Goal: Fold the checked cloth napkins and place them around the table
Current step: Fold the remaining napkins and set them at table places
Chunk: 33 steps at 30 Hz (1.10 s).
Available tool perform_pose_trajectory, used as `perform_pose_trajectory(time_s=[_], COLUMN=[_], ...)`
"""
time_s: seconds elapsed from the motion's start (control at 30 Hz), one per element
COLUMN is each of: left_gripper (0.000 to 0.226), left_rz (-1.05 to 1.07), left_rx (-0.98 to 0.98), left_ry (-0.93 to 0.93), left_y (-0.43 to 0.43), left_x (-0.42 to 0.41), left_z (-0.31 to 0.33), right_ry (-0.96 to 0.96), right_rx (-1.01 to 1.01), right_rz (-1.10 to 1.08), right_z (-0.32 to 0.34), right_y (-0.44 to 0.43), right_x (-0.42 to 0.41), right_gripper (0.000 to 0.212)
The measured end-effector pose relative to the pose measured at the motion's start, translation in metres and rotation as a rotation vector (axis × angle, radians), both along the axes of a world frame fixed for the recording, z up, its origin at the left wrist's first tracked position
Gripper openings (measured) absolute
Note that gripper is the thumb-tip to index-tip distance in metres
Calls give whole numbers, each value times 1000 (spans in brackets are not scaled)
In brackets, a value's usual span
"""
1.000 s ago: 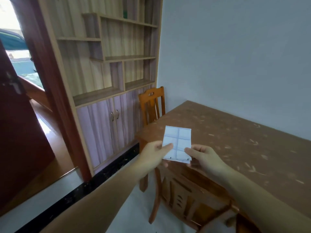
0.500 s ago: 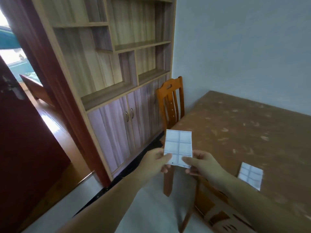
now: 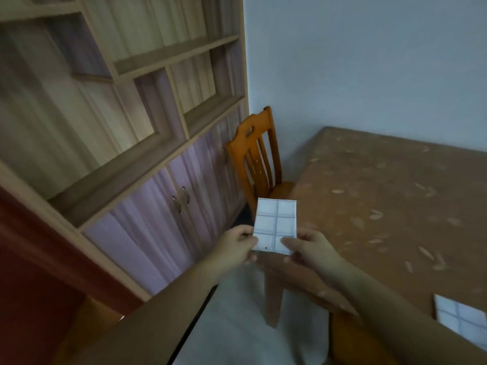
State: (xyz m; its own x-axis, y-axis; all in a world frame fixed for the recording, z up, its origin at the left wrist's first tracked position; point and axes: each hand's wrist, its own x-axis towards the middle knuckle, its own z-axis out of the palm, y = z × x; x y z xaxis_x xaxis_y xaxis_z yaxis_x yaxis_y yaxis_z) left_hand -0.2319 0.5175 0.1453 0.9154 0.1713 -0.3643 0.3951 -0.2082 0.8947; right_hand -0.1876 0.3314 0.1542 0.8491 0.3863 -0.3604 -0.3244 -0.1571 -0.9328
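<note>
Both hands, left hand (image 3: 237, 245) and right hand (image 3: 311, 248), pinch the folded napkin's (image 3: 275, 223) near edge; its long axis points away, bare desk (image 3: 382, 196) just right of them.

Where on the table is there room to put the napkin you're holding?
Most of the table is bare: the whole stretch between the orange chair, the wall and the placed napkin near its front edge. Only that corner is taken, so the folded napkin fits almost anywhere else.
</note>
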Motion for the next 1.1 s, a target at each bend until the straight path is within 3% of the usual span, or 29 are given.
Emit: perform_pose_trajectory(time_s=[0.27,0.53,0.77,1.1], left_gripper=[21,20,21,16], left_rz=[-128,-280,-323,-213], left_rx=[10,44,50,137], left_ry=[10,34,107,90], left_y=[45,35,9,-49], left_x=[131,210,269,390], left_z=[-45,-79,-105,-129], right_ry=[110,92,128,53], right_rx=[-185,-294,-362,-457], right_rz=[-277,-555,-599,-521], right_z=[-35,-60,-96,-130], right_y=[33,37,15,-39], right_x=[74,114,182,340], right_gripper=[22,6,7,10])
